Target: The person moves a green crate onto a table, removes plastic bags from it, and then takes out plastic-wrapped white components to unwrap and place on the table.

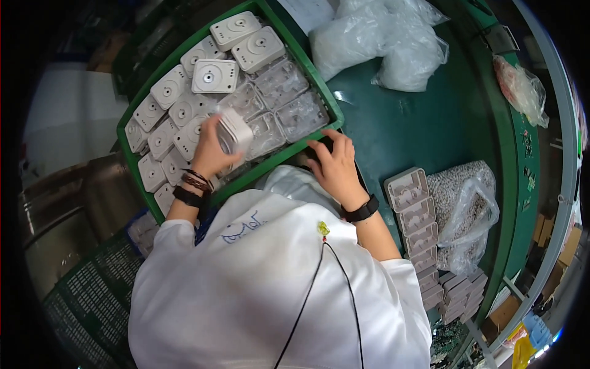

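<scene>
A green crate (327,101) holds rows of white plastic housings (209,76) with round centres, and clear plastic trays (279,83) fill its right side. Inside the crate, my left hand (212,149) grips a white plastic housing (235,128) tilted on edge; motion blurs it slightly. My right hand (336,166) is at the crate's near right corner with its fingers bent and apart, the fingertips close to the rim. Nothing shows in that hand; whether it touches the rim I cannot tell.
Clear plastic bags (384,43) lie on the green table (393,123) beyond the crate. To the right are a column of grey open housings (418,215), a bag of small metal-coloured parts (461,203) and stacked grey pieces (458,292). A green basket (92,301) stands lower left.
</scene>
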